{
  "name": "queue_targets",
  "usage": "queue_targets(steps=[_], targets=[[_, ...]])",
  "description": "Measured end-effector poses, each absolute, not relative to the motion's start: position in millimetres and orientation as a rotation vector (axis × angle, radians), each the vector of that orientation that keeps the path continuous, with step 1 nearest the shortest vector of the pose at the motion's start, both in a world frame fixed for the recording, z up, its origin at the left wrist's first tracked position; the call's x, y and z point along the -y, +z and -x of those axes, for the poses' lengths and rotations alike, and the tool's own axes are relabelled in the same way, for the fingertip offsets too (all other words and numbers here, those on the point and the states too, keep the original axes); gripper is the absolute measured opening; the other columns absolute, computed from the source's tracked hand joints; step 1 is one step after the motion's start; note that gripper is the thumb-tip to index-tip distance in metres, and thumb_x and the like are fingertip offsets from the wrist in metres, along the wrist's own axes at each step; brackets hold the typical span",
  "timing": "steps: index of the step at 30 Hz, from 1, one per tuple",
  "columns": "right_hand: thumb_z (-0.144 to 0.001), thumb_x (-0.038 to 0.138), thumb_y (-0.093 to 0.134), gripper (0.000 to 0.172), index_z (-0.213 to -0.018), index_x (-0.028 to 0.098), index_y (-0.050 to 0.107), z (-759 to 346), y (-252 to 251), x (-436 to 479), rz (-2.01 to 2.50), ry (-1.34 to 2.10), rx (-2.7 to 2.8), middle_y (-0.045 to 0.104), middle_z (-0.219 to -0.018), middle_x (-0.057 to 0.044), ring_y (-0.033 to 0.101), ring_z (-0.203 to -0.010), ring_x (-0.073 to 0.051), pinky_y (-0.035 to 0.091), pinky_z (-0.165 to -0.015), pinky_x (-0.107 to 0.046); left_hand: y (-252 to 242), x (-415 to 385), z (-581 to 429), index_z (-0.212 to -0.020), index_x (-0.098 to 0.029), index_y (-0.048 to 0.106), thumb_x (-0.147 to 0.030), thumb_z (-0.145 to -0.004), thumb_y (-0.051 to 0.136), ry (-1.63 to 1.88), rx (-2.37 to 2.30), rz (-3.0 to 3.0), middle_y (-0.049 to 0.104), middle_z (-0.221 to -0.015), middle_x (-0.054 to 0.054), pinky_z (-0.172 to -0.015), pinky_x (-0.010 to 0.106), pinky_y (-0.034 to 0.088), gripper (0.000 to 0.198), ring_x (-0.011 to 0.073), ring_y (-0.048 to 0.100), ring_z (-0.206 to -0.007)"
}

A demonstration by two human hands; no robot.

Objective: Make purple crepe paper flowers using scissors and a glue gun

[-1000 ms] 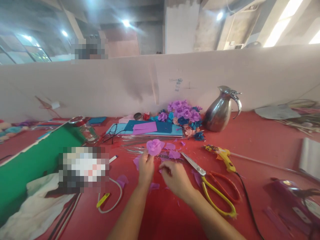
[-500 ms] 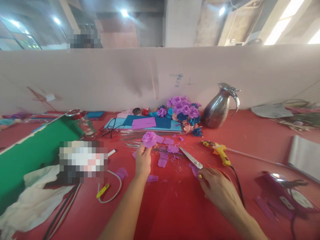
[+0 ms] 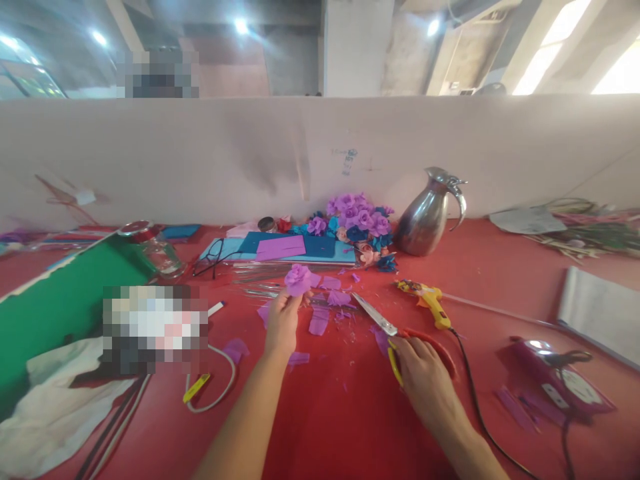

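A purple paper flower (image 3: 299,279) is held upright by my left hand (image 3: 283,325), its fingers pinched just below the petals. My right hand (image 3: 424,372) is closed at the handles of a pair of scissors (image 3: 376,315), one red and one yellow. The blades point up and left, toward the scraps; whether they are raised off the table cannot be made out. Between the two hands lie purple paper pieces (image 3: 319,320) and small scraps. A yellow glue gun (image 3: 436,308) rests just beyond my right hand.
Finished flowers (image 3: 361,220) are heaped at the back beside a steel jug (image 3: 425,217). Blue and purple sheets (image 3: 320,245), glasses and a glass jar (image 3: 159,253) sit back left. A power strip (image 3: 560,377) with cords lies right; a green panel (image 3: 75,287) stands left.
The view has shifted slightly right. More of the scissors' yellow handle shows beside my right hand. My left hand keeps its hold on the flower.
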State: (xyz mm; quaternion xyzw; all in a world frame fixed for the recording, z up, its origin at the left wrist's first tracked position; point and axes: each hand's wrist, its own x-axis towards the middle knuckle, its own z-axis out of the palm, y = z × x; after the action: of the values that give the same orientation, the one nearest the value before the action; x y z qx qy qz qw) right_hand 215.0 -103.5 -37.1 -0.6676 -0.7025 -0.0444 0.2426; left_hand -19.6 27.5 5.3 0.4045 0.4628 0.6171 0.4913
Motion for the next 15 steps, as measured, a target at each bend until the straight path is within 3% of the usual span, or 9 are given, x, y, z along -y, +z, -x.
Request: queue_targets(steps=[3,9,15], targets=[[-0.09,0.014,0.042,0.027,-0.099,0.02,0.067,-213.4,-33.7,102.6,1.808,-0.094,1.929,0.069,-0.091,-0.009,0.064,-0.083,-0.023,0.049,-0.077,-0.034,6.3,-28.6,22.5,-0.069,-0.017,0.07,-0.041,-0.064,0.074,1.509,-1.155,-0.971,0.07,-0.068,0.003,-0.071,0.029,0.047,0.025,0.0146,0.058,-0.066],[-0.091,0.022,0.045,0.026,-0.104,0.023,0.068,-229.9,-36.1,122.4,1.901,-0.194,1.829,0.067,-0.105,-0.011,0.06,-0.095,-0.028,0.046,-0.086,-0.044,7.8,-28.2,22.2,-0.07,-0.018,0.071,-0.036,-0.065,0.073,1.52,-1.17,-1.002,0.069,-0.065,0.001,-0.069,0.028,0.045,0.019,0.0142,0.058,-0.064],[-0.093,0.013,0.039,0.03,-0.088,0.02,0.067,-221.2,-39.7,106.9,1.858,-0.08,1.809,0.068,-0.089,-0.009,0.061,-0.087,-0.024,0.046,-0.08,-0.038,5.6,-28.5,20.2,-0.068,-0.017,0.07,-0.036,-0.065,0.073,1.513,-1.18,-1.006,0.068,-0.064,0.0,-0.068,0.028,0.045,0.019,0.0141,0.058,-0.063]])
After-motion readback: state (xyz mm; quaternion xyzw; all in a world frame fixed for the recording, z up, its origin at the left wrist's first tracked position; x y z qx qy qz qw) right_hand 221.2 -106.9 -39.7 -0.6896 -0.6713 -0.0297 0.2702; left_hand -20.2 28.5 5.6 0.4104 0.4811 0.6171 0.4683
